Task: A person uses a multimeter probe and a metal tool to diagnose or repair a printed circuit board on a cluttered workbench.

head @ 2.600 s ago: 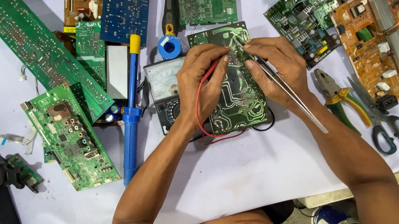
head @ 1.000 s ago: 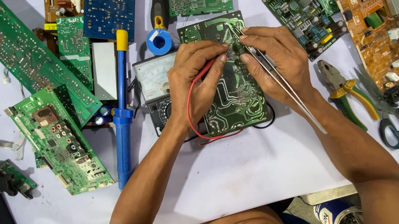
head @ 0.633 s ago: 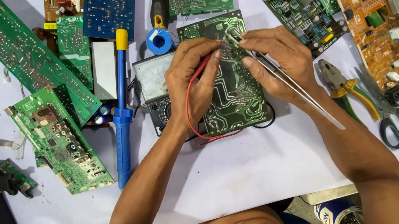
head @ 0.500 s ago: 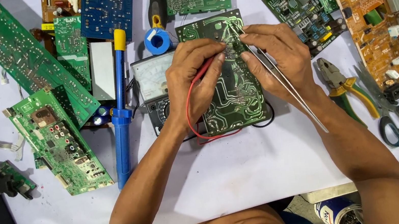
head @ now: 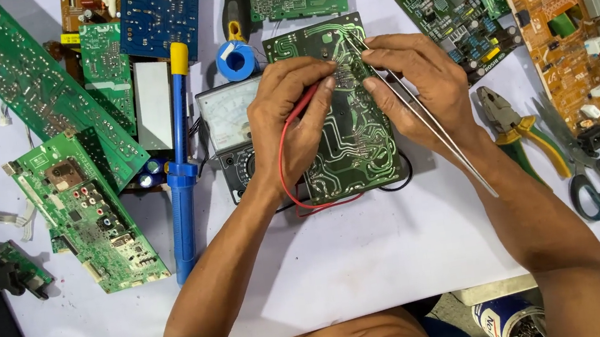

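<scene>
Between the earlier frames and now, your hands have barely shifted; both remain over the green circuit board (head: 342, 109), which lies solder-side up on the analog meter (head: 234, 135) at mid-tabletop (head: 374, 259). Your left hand (head: 293, 115) pinches the red probe lead (head: 292, 169). Your right hand (head: 421, 87) grips the metal tweezers (head: 429, 124), tips on the traces. Risk: a slipping tip could bridge adjacent solder joints.

The left hand (head: 292, 119) and circuit board (head: 359, 145) hide much of the multimeter (head: 228, 120).
</scene>
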